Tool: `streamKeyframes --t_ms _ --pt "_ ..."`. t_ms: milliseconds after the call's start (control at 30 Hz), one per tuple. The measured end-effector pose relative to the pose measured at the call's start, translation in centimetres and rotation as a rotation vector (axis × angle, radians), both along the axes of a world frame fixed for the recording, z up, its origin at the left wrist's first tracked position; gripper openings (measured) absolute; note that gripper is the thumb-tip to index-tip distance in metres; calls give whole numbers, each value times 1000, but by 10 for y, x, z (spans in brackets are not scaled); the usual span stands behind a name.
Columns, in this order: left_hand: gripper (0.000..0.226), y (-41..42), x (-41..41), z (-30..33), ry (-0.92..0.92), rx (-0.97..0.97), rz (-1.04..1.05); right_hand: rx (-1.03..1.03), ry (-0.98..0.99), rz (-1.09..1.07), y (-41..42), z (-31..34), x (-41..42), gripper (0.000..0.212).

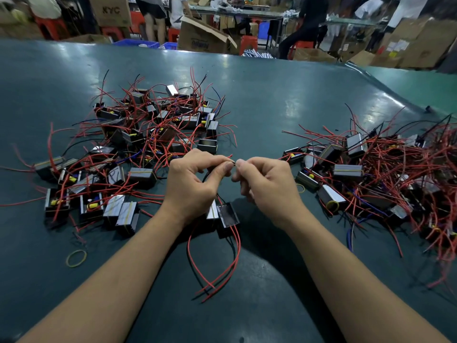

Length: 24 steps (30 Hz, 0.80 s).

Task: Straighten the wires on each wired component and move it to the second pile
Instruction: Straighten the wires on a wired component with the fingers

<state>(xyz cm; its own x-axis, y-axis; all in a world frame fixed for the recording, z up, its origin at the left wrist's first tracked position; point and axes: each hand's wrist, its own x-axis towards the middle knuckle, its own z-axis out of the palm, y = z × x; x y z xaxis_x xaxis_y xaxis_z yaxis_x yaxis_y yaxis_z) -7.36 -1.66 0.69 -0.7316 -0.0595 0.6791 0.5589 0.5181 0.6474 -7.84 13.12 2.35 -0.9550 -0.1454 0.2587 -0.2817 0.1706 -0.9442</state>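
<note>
Both hands are working at the middle of the green table (284, 100): the left hand (197, 179) is pinching a thin black wire (207, 175) between thumb and forefinger, and the right hand (265, 184) is pinching what looks like the same wire's tip just beside it, the remaining fingers curled loosely. Below the hands, the wired component (226, 215), a small black block with a shiny metal face, is hanging or resting just off the table, its red and black leads (223, 271) trailing toward the near edge. One pile of components (138, 149) is lying to the left, another pile (385, 174) to the right; which one is the second pile cannot be told. A yellow rubber band (76, 258) is lying near left.

The block is likely dense for its size, while the leads are looking soft and springy. Holding a lead near its root and drawing the fingers outward should straighten it without straining the joint.
</note>
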Motion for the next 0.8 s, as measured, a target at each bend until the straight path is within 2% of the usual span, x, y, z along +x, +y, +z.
streamKeyframes --t_ms 100,167,233,300,333,400,500,533,567,633,800 --pt "6 1 1 0 60 -55 26 -526 -579 85 -8 5 2 36" --pt "6 3 1 -1 102 -119 49 -862 -882 190 -8 9 3 31" --pt "6 5 2 -1 130 -131 66 -1083 -974 274 -6 12 2 28" --pt "7 6 2 0 144 -115 78 -1146 -951 293 -8 13 3 29" --pt "7 6 2 0 145 -107 83 -1071 -908 263 -10 13 3 32" --pt "6 4 2 1 130 -86 94 -678 -688 109 -12 10 3 37" --pt "7 1 2 0 94 -56 108 89 2 -99 -3 2 1 35" --pt "7 0 3 -1 78 -53 110 284 215 -135 2 -1 -2 31" --pt "7 0 3 -1 61 -49 109 392 367 -145 5 -3 -5 27" --pt "5 -1 4 -1 31 -44 96 451 516 -140 10 -5 -9 20" --pt "6 -1 2 -2 -7 -20 96 533 631 -147 16 -9 -15 11"
